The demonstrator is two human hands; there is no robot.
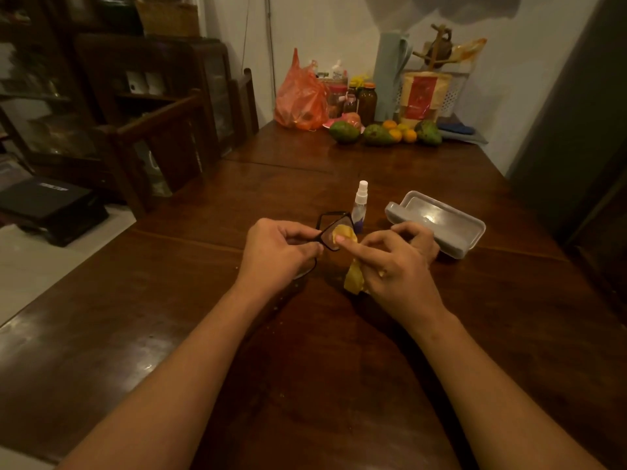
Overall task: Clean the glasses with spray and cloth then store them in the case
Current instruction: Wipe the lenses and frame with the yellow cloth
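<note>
- Left hand pinches black rectangular-framed glasses above the dark wooden table.
- Right hand, at 3 o'clock, grips a yellow cloth, forefinger pressing it to a lens.
- Clear white-capped spray bottle stands at 12 o'clock; open grey case at 2 o'clock.

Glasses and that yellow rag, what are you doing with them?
A person is cleaning a pair of black glasses. The left hand holds the frame, and the right hand holds a yellow cloth and presses it on one lens with a fingertip. The spray bottle stands upright just behind them on the wooden table. The grey case lies open at the right, and the glasses are not in it yet.
</note>
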